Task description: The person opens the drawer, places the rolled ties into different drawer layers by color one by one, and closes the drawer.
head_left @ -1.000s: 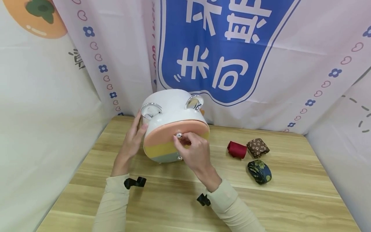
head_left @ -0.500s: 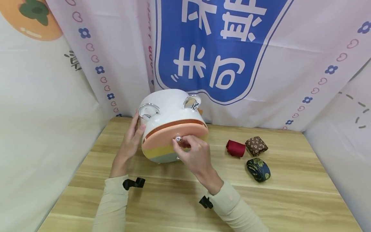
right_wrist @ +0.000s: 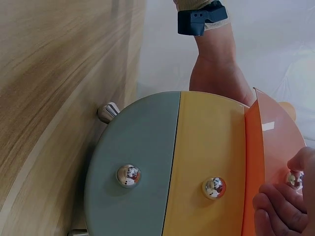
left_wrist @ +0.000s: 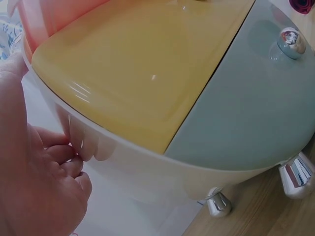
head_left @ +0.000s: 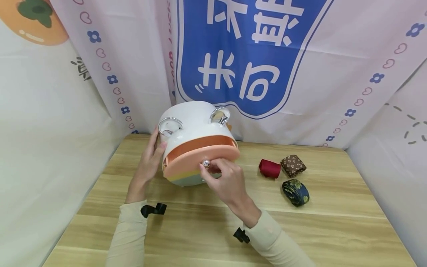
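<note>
A white rounded drawer box (head_left: pixel 190 115) with two silver ear-like loops stands at the back of the table. Its top drawer, with a peach front (head_left: pixel 186 161), is partly pulled out and shows an orange inside. My right hand (head_left: pixel 228 181) pinches that drawer's silver knob (right_wrist: pixel 295 180) between thumb and fingers. Against the box's left side rests my left hand (head_left: pixel 148 165), its thumb near the front rim. In the left wrist view its fingers touch the white wall. The yellow drawer front (right_wrist: pixel 209 137) and grey-green drawer front (right_wrist: pixel 135 142) sit flush below.
Right of the box lie three rolled neckties: a red one (head_left: pixel 270 168), a brown flowered one (head_left: pixel 293 165) and a navy patterned one (head_left: pixel 295 192). The wooden table (head_left: pixel 186 237) meets a printed cloth backdrop (head_left: pixel 317 81) behind. Silver feet (left_wrist: pixel 218 204) hold the box up.
The top drawer has slid from fully closed to partly out, toward me, with my right hand on its knob. My left hand stays at the box's side. The view has shifted slightly.
</note>
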Tool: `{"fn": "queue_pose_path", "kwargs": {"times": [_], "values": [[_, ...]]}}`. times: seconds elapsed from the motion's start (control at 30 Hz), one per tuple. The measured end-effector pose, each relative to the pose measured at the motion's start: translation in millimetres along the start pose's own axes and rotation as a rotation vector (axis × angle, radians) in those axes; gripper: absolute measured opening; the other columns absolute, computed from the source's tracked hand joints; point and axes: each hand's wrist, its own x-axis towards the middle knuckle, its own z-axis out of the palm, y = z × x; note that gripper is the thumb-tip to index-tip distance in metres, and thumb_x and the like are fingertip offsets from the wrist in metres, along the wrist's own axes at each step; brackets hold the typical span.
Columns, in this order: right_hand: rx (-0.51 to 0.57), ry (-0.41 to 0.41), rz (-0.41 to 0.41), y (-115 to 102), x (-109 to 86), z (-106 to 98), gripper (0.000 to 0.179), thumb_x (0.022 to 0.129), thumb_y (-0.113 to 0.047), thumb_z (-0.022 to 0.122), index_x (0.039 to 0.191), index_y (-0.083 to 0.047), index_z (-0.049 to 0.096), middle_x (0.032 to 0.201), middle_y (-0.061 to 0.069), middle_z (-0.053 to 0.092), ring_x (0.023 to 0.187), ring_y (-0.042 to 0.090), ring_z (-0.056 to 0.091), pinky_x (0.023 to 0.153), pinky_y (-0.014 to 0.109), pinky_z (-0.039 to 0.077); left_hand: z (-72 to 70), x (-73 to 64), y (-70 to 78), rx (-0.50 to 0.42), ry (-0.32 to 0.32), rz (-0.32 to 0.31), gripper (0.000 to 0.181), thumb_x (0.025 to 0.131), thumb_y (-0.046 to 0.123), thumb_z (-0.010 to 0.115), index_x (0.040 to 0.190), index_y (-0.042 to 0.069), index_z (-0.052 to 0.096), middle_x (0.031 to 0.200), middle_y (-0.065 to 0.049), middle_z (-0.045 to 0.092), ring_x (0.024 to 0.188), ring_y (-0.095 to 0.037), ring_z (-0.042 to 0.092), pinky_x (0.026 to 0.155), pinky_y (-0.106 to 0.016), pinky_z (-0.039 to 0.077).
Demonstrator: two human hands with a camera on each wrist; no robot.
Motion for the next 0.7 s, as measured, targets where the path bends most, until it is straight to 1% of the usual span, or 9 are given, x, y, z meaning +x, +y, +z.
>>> {"fn": "queue_pose_path", "kwargs": {"times": [0.07, 0.27, 0.43, 0.7], "values": [[0.004, 0.000, -0.003, -0.7, -0.9, -1.9, 0.016, 0.088, -0.020, 0.084, 0.081, -0.010, 0.073, 0.075, 0.000, 0.073, 0.068, 0.010, 0.071, 0.062, 0.023, 0.061, 0.2, 0.8, 0.1, -0.001, 0.000, 0.011, 0.070, 0.111, 0.031, 0.046, 0.171, 0.026, 0.011, 0.180, -0.001, 0.003, 0.167, -0.021, 0.004, 0.137, -0.047, 0.008], [0.004, 0.012, -0.032, -3.4, -4.2, -6.5, 0.015, 0.087, -0.020, 0.083, 0.081, -0.011, 0.073, 0.074, -0.001, 0.073, 0.068, 0.009, 0.071, 0.061, 0.021, 0.060, 0.0, 1.0, 0.0, 0.004, 0.005, 0.021, 0.071, 0.110, 0.030, 0.046, 0.172, 0.023, 0.010, 0.180, -0.001, 0.003, 0.167, -0.022, 0.003, 0.137, -0.046, 0.006], [-0.006, 0.012, -0.057, -4.8, -7.6, -9.9, 0.015, 0.088, -0.020, 0.083, 0.080, -0.012, 0.072, 0.074, -0.002, 0.073, 0.068, 0.008, 0.071, 0.061, 0.020, 0.060, 0.0, 0.3, -1.3, -0.004, 0.005, 0.020, 0.072, 0.110, 0.029, 0.047, 0.172, 0.022, 0.010, 0.180, 0.001, 0.003, 0.167, -0.021, 0.002, 0.137, -0.044, 0.005], [-0.022, 0.018, -0.095, -6.9, -12.9, -15.1, 0.017, 0.088, -0.021, 0.083, 0.078, -0.012, 0.071, 0.072, -0.002, 0.071, 0.066, 0.008, 0.069, 0.060, 0.020, 0.058, 0.8, -0.1, -1.4, -0.002, 0.009, 0.017, 0.072, 0.110, 0.030, 0.047, 0.172, 0.020, 0.010, 0.180, -0.001, 0.002, 0.167, -0.021, 0.002, 0.137, -0.043, 0.004]]}}
